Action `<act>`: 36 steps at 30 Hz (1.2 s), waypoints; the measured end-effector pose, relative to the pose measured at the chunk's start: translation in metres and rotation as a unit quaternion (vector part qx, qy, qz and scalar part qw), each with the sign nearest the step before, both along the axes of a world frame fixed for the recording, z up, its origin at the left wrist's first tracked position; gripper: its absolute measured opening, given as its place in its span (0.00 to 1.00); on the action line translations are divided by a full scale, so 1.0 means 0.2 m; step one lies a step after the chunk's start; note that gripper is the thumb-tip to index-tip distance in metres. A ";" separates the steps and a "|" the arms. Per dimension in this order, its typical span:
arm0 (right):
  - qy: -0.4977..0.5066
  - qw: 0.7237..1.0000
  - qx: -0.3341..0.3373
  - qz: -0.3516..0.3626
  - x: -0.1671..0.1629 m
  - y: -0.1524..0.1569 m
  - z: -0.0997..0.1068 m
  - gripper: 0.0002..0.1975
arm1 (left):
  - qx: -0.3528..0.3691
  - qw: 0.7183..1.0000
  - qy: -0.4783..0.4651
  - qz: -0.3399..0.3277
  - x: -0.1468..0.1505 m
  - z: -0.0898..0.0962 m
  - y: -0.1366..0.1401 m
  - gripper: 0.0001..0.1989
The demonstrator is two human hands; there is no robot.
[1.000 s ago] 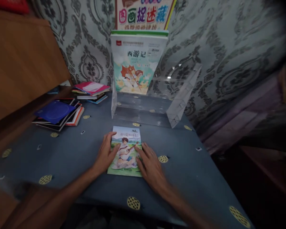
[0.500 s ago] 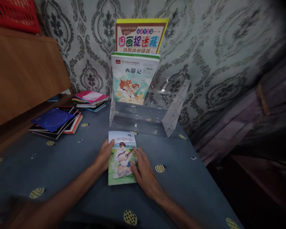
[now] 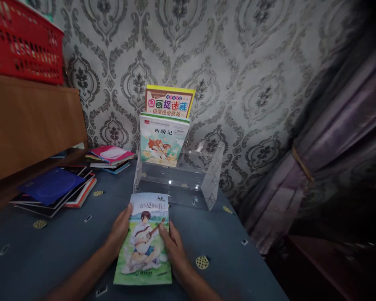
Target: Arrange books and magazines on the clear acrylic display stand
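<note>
Between my two hands is a paperback book point(image 3: 146, 246), its cover showing a figure with a guitar on green grass. My left hand point(image 3: 118, 232) grips its left edge, fingers tucked behind. My right hand point(image 3: 176, 248) holds the right edge, thumb lying on the cover near the guitar neck. Just beyond the book stands a clear acrylic book rack point(image 3: 211, 179) in stepped tiers. On its left side lean a white-and-teal book point(image 3: 161, 144) and, behind that, a taller yellow-edged book point(image 3: 169, 100).
At left lie a pile of dark books topped by a blue one point(image 3: 53, 186) and a stack under a pink booklet point(image 3: 111, 154). A red basket point(image 3: 28, 50) sits on a wooden cabinet point(image 3: 34, 129). A tied curtain point(image 3: 285, 188) hangs at right over the blue tablecloth point(image 3: 219, 284).
The book has come up closer to me and tilted, now held at both edges. My right hand has shifted from resting over its cover to gripping its side. The view has tipped upward.
</note>
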State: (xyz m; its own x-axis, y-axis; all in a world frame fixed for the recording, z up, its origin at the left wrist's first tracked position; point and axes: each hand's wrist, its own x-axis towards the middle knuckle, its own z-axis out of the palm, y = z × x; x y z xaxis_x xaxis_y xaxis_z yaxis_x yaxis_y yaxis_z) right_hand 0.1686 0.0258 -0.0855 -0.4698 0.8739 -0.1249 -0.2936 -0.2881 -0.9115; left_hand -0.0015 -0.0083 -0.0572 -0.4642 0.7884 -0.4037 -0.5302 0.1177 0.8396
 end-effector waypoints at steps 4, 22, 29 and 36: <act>0.059 0.995 -0.073 0.022 -0.04 0.03 0.05 0.29 | -0.043 0.998 0.035 0.023 -0.03 0.04 0.00 0.16; 0.079 0.987 -0.127 0.059 -0.02 0.05 0.05 0.28 | 0.007 0.999 0.031 0.000 -0.04 -0.02 -0.01 0.23; 0.076 0.982 -0.132 0.108 -0.03 0.04 0.03 0.31 | 0.000 0.999 0.033 0.009 -0.04 -0.03 0.00 0.25; 0.081 0.983 -0.149 0.075 -0.03 0.03 0.02 0.28 | 0.011 0.999 0.046 0.010 -0.04 -0.03 -0.01 0.25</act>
